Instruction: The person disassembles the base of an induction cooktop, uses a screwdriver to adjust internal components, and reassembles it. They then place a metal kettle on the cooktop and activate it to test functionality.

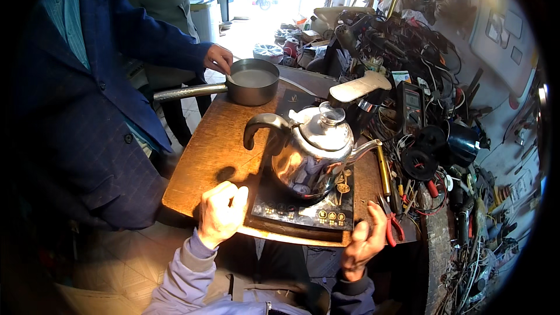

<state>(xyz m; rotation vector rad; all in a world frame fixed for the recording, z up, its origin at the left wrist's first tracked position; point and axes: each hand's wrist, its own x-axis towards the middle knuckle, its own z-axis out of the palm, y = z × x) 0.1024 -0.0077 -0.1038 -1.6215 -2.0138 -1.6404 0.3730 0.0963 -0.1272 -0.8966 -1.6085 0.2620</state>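
Two hands gripping black cooktop (303, 213) edges, left hand (220, 213), right hand (364, 242), steel kettle (312, 151) atop

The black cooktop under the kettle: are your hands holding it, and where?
Yes. The left hand grips the black cooktop at its near-left corner, the right hand at its near-right corner.

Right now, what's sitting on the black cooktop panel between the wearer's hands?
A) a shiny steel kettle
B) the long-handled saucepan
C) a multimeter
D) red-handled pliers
A: the steel kettle stands on the black cooktop, between the left hand and the right hand at its front edge; the saucepan sits farther back on the wooden table, by another person's hand.
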